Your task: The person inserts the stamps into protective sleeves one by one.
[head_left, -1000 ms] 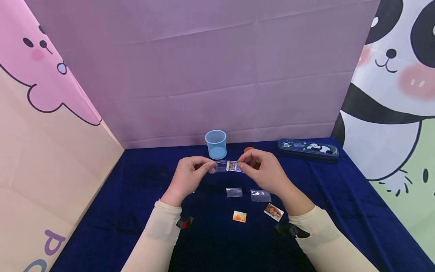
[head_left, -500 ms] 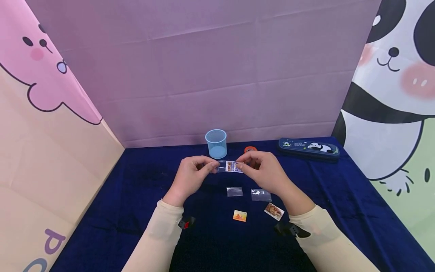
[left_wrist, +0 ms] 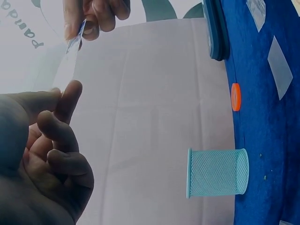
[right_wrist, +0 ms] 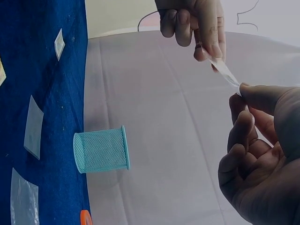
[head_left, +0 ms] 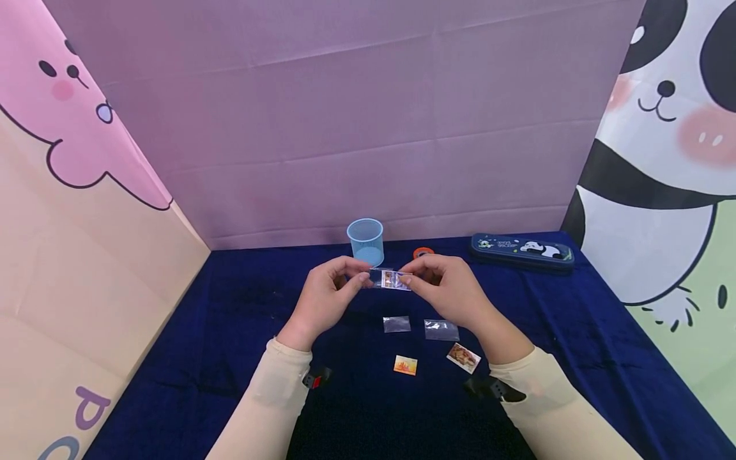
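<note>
In the left wrist view the word "panda" (left_wrist: 21,29) stands on the pale wall cloth (left_wrist: 28,63), left of the right grip (left_wrist: 96,18) and beyond it; another letter beside it, apparently an "a", is partly cut off. In the head view, well left of the left grip (head_left: 333,291), the beige wall cloth (head_left: 63,306) bears one purple letter (head_left: 92,409), "p" or "d". Lettering on the pencil case (head_left: 523,251), right of the right grip, is too small to read.

Free passage at left of desk (head_left: 224,332), middle barred by left hand (head_left: 328,294) and right hand (head_left: 451,287), cup (head_left: 367,239) and orange ring (head_left: 423,251) beyond, pencil case (head_left: 520,251) obstructing right rear.
</note>
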Available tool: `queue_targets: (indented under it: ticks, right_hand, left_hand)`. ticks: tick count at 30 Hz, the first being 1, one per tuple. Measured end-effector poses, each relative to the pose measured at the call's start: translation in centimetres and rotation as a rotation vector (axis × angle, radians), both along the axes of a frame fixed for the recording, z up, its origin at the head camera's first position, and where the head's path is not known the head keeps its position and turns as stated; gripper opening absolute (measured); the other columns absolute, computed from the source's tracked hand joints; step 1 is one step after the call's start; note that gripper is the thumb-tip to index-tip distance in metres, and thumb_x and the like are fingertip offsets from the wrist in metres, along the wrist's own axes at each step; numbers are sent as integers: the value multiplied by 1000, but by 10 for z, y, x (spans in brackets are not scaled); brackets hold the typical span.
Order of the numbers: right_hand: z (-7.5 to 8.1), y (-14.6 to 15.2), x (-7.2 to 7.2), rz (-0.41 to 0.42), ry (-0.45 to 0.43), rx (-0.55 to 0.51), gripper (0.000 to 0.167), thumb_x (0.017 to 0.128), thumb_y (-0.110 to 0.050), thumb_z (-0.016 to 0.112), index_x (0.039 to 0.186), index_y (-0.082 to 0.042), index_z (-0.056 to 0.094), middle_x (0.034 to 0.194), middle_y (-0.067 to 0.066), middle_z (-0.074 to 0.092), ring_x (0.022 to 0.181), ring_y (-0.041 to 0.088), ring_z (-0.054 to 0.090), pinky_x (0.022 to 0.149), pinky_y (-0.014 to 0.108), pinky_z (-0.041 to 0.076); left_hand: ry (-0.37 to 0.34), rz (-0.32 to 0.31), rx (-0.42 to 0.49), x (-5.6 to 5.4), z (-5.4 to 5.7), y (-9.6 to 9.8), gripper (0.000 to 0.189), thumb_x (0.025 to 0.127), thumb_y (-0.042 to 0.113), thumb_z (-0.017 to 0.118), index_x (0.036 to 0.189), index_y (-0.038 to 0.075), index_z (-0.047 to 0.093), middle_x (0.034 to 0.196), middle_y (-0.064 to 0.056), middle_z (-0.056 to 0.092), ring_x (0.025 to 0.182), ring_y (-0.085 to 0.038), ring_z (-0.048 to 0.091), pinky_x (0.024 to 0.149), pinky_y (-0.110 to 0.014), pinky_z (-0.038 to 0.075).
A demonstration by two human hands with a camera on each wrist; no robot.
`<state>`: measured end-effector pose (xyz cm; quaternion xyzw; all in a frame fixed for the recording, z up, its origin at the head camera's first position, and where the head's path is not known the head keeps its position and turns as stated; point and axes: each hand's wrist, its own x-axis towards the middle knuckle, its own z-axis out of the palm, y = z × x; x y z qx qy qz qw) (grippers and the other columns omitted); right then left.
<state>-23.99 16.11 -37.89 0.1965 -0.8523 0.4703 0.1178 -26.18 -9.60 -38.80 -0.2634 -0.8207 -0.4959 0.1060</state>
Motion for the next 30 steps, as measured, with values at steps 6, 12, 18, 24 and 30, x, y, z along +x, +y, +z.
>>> queue_targets:
  ticks: [6, 12, 18, 24, 30]
  right_hand:
    - [0, 2, -1, -6, -1, -11, 16, 99, -21, 77, 114, -18, 79, 85, 1, 64, 69, 23, 56, 57, 28, 45]
    - [2, 5, -2, -28, 23, -10, 13, 99, -22, 76, 111, -17, 78, 80, 3, 61, 68, 24, 55, 56, 30, 44]
    - [1, 6, -2, -29, 9, -23, 10, 101, -20, 74, 108, -16, 78, 77, 5, 59, 66, 25, 53, 55, 30, 43]
    - [0, 4, -2, -30, 6, -10, 8, 101, -19, 73, 106, -16, 78, 76, 3, 59, 67, 24, 53, 57, 30, 43]
    - [1, 4, -1, -31, 4, -11, 7, 101, -19, 73, 105, -15, 77, 76, 2, 60, 68, 24, 54, 58, 30, 44]
  left_hand:
    - [13, 23, 26, 0, 1, 0, 9, 102, 24, 72, 107, 19, 77, 88, 5, 71, 62, -19, 50, 54, -30, 41]
    - [51, 20, 73, -2, 1, -3, 11, 101, 20, 73, 108, 15, 79, 83, -3, 63, 58, -21, 47, 52, -30, 40]
    - [43, 18, 87, -1, 2, -2, 13, 102, 19, 71, 112, 17, 80, 80, -3, 59, 57, -22, 46, 52, -30, 39]
    - [31, 29, 104, 0, 2, -2, 14, 101, 21, 74, 112, 15, 80, 78, -1, 61, 56, -22, 44, 50, -30, 37]
    - [20, 40, 112, 0, 2, -1, 11, 99, 22, 76, 107, 16, 81, 78, -1, 64, 57, -22, 45, 51, -29, 36]
